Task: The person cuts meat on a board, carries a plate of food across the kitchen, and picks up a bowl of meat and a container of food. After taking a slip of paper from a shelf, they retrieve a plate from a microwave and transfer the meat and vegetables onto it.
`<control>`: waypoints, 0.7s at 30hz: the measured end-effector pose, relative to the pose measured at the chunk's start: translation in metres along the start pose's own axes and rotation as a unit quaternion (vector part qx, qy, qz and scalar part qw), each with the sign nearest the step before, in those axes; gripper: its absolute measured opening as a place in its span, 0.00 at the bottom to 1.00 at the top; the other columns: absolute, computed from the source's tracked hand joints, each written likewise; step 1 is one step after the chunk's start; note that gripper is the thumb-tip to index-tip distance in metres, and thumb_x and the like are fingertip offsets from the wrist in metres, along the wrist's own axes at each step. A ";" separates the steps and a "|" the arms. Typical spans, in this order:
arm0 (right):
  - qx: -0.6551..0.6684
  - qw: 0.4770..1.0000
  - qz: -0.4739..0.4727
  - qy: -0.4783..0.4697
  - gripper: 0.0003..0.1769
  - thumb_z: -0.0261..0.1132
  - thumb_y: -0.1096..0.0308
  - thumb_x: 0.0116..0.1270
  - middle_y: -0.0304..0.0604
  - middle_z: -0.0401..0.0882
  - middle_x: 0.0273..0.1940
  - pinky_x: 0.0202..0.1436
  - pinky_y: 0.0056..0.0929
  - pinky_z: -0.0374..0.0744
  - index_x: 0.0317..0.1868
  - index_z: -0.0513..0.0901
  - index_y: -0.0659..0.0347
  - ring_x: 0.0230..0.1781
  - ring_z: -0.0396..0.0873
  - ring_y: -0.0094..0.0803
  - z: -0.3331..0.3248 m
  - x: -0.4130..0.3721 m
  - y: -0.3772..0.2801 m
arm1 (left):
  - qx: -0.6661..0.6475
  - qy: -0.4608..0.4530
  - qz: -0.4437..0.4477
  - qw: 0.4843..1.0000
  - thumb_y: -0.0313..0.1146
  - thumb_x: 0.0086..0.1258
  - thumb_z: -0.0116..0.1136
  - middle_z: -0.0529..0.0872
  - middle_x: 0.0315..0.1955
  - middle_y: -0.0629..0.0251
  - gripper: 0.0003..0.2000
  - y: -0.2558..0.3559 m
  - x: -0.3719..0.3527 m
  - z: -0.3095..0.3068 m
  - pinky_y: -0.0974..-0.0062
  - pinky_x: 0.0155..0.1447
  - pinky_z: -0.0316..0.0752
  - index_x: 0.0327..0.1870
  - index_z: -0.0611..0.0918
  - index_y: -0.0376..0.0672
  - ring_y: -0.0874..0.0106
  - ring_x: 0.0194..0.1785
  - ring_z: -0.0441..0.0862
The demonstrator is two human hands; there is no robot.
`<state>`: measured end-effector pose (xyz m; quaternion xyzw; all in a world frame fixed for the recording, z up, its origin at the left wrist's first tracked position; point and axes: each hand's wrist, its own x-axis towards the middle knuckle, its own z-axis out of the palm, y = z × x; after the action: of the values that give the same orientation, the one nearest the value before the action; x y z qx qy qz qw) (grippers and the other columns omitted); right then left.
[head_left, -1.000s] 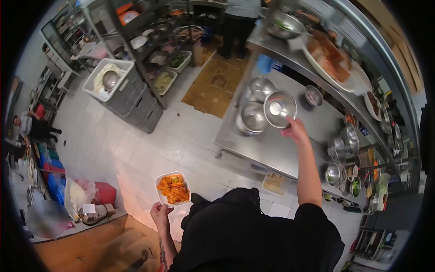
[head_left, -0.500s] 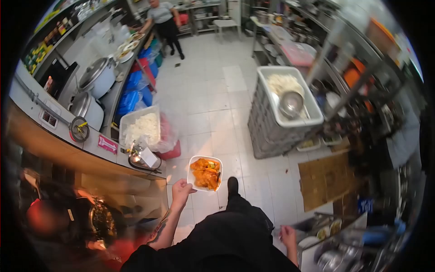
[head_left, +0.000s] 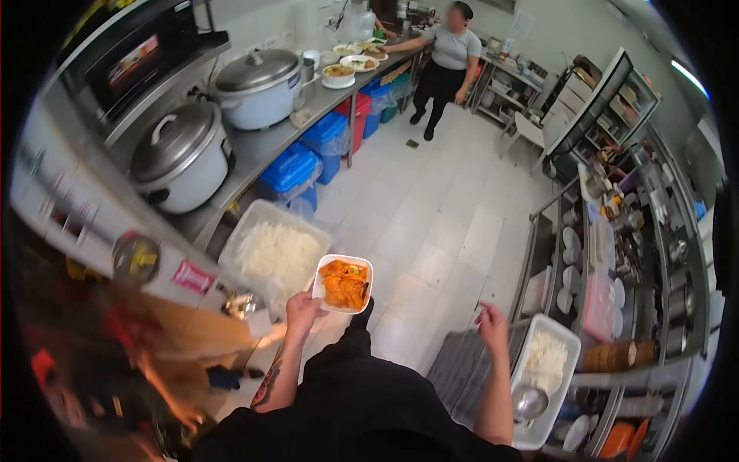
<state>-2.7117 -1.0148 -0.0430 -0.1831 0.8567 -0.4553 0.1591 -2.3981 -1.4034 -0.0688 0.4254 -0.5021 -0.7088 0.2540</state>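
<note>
My left hand [head_left: 305, 309] pinches the near-left rim of a square white bowl [head_left: 319, 292], held level in front of me. Orange-coloured saucy food [head_left: 342, 286] in chunks fills it. Just beyond the bowl stands a white tub [head_left: 233, 245] of cooked rice [head_left: 279, 250]. My right hand [head_left: 493, 325] hangs at my side with its fingers loosely bent apart, and I see nothing held in it. To its right is another white rice tub [head_left: 571, 346], with a round metal bowl [head_left: 531, 402] lying in it.
Two large rice cookers [head_left: 258, 96] sit on the steel counter [head_left: 265, 146] at left, with blue lidded bins [head_left: 291, 168] below. A co-worker [head_left: 450, 58] stands at its far end beside plated food [head_left: 359, 63]. Another person [head_left: 165, 385], blurred, is at lower left. Shelving lines the right.
My view has advanced and turned. The left rice tub and cookers are nearer, and the right tub now lies beside my right arm. My left hand still holds the bowl of food.
</note>
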 end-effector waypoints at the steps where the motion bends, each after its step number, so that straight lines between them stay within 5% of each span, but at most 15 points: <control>1: -0.075 0.997 -0.003 0.005 0.16 0.57 0.63 0.77 0.39 0.82 0.27 0.29 0.27 0.76 0.57 0.83 0.59 0.23 0.77 0.23 0.018 0.027 0.046 | 0.002 -0.005 0.001 1.000 0.24 0.65 0.58 0.87 0.32 0.56 0.09 0.009 0.040 0.014 0.75 0.35 0.84 0.43 0.82 0.26 0.70 0.30 0.86; 3: -0.208 0.977 0.050 -0.008 0.17 0.59 0.59 0.73 0.51 0.86 0.32 0.39 0.40 0.82 0.51 0.85 0.62 0.28 0.85 0.41 0.040 0.041 0.100 | 0.000 -0.008 -0.003 1.000 0.24 0.66 0.59 0.87 0.32 0.57 0.09 0.019 0.112 0.032 0.75 0.35 0.85 0.42 0.81 0.27 0.71 0.29 0.86; 4: -0.277 0.961 -0.009 -0.021 0.14 0.63 0.63 0.67 0.57 0.84 0.33 0.36 0.45 0.80 0.46 0.84 0.63 0.31 0.84 0.50 0.057 0.039 0.183 | 0.001 -0.011 -0.004 1.000 0.24 0.66 0.59 0.87 0.32 0.57 0.09 0.029 0.148 0.043 0.75 0.35 0.85 0.42 0.81 0.27 0.71 0.29 0.86; 5: -0.287 0.952 0.057 -0.088 0.12 0.63 0.64 0.66 0.59 0.85 0.37 0.41 0.47 0.81 0.44 0.84 0.63 0.37 0.85 0.51 0.066 0.020 0.196 | 0.020 -0.022 0.017 0.999 0.25 0.66 0.59 0.87 0.32 0.57 0.08 0.045 0.181 0.054 0.75 0.35 0.85 0.42 0.81 0.27 0.71 0.29 0.86; 6: -0.130 0.951 0.232 -0.158 0.13 0.62 0.63 0.67 0.57 0.86 0.42 0.44 0.47 0.82 0.46 0.84 0.62 0.43 0.85 0.49 0.079 0.009 0.265 | 0.039 -0.032 0.037 0.998 0.25 0.67 0.59 0.87 0.32 0.57 0.08 0.062 0.216 0.067 0.75 0.35 0.85 0.41 0.81 0.28 0.71 0.29 0.86; 9: -0.077 0.923 0.348 -0.144 0.18 0.59 0.60 0.70 0.58 0.85 0.43 0.44 0.50 0.83 0.50 0.81 0.65 0.43 0.85 0.53 0.093 -0.013 0.223 | 0.052 -0.032 0.043 0.997 0.23 0.66 0.57 0.87 0.32 0.57 0.08 0.113 0.309 0.110 0.74 0.35 0.87 0.42 0.81 0.28 0.71 0.29 0.86; 13: 0.004 0.886 0.442 -0.140 0.19 0.56 0.59 0.72 0.60 0.85 0.42 0.39 0.52 0.83 0.53 0.79 0.66 0.38 0.84 0.53 0.100 0.052 0.194 | 0.050 -0.026 0.047 0.997 0.24 0.67 0.56 0.87 0.32 0.55 0.08 0.161 0.429 0.161 0.74 0.36 0.88 0.41 0.81 0.27 0.70 0.29 0.87; 21: 0.050 0.888 0.430 -0.155 0.21 0.51 0.58 0.75 0.63 0.84 0.39 0.30 0.55 0.83 0.58 0.74 0.66 0.29 0.83 0.53 0.043 0.362 0.214 | -0.048 0.108 0.032 0.992 0.26 0.69 0.57 0.87 0.31 0.55 0.06 0.199 0.622 0.223 0.73 0.36 0.87 0.38 0.80 0.30 0.66 0.31 0.89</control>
<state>-3.0486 -1.1009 -0.2837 0.1437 0.7917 -0.3505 0.4793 -2.9198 -1.8554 -0.0702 0.4704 -0.4504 -0.6733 0.3501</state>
